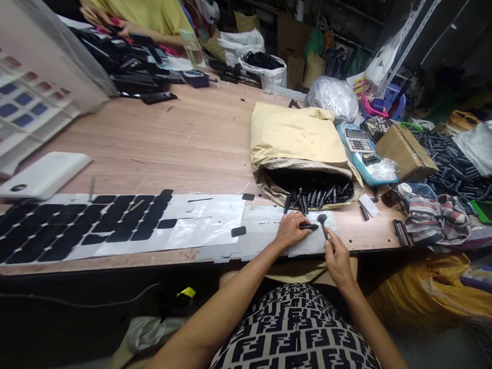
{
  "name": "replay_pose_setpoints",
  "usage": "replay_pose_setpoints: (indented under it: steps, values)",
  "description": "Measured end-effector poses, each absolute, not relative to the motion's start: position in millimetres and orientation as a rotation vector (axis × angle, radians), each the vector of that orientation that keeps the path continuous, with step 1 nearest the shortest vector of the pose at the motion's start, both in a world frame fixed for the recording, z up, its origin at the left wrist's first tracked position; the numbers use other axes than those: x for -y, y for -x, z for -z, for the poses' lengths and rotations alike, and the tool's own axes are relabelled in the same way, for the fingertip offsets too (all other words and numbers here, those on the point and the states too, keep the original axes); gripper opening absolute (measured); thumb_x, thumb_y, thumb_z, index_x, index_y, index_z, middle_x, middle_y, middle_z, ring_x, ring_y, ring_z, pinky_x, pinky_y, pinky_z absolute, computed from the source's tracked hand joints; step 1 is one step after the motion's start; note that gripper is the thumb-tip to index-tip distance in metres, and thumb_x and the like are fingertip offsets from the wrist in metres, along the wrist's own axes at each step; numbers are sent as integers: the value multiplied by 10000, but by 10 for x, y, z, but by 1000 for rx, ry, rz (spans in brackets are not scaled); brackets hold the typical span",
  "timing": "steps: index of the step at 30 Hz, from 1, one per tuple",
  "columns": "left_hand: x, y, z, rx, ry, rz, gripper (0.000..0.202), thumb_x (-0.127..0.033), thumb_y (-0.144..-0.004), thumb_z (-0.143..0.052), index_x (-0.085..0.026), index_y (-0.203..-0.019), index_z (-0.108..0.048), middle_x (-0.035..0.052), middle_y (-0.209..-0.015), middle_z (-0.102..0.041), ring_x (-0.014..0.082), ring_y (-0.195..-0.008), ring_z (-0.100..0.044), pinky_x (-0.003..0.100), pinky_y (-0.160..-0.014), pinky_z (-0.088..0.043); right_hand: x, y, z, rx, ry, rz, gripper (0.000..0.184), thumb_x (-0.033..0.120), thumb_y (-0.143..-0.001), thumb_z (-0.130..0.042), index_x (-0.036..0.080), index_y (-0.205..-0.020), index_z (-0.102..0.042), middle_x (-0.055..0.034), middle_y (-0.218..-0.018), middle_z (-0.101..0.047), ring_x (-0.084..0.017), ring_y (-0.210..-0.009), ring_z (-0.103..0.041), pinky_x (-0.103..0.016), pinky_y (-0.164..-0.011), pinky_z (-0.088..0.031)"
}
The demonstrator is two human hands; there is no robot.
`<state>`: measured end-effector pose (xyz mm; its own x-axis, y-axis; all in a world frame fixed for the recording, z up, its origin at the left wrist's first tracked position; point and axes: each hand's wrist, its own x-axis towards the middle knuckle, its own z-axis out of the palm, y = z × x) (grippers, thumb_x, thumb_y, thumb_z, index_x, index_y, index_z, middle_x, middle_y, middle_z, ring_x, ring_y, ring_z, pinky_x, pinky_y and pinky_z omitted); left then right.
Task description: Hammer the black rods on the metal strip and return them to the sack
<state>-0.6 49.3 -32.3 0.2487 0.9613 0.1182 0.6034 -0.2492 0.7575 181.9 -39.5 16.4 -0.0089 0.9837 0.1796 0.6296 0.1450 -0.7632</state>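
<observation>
My left hand (291, 230) is closed on a short black tubular part (308, 226), which lies low over the grey work sheet (269, 241) near the table's front edge. In my right hand (338, 259) is a small dark hammer (322, 219), gripped by its handle, its head just right of the part. Directly beyond both hands, a beige sack (295, 130) lies on its side, its mouth toward me. Several black tubular pieces (319, 196) fill the opening, and some spill out beside my left hand. The fingertips' exact hold on the part is too small to make out.
Rows of black rounded pads (115, 218) lie on white sheets at left, near a white box-like object (49, 174). A calculator (358, 139) and a cardboard box (405, 151) stand right of the sack. Across the table, a person in yellow (154, 20) handles dark items.
</observation>
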Motion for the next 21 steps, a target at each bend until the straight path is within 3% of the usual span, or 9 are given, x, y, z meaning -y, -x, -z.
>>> replay_pose_setpoints:
  steps: [13,17,21]
  values:
    - [-486,19,299,-1409,-1949,-808,117,-307,-800,-756,-248,-900,-751,18,-921,-683,227,-971,-583,371,-864,-385,365,-1778,-103,1870,1497,-634,432,270,-991,-438,211,-1386,-602,-90,-1336,-658,-224,-1238,-618,-378,-1074,-502]
    - [-483,23,318,-1403,-1951,-805,128,-308,-792,-758,-247,-904,-748,17,-932,-689,234,-983,-591,380,-878,-388,110,-1964,-80,1886,1621,-363,446,252,-996,-398,214,-1399,-585,-101,-1262,-675,-230,-1152,-632,-361,-1002,-506]
    - [-485,33,357,-1390,-1967,-792,123,-304,-786,-755,-247,-894,-747,13,-914,-683,231,-969,-591,379,-861,-393,-125,-2146,53,2000,1795,105,427,198,-981,-385,179,-1320,-644,-115,-984,-684,-237,-913,-601,-325,-809,-481]
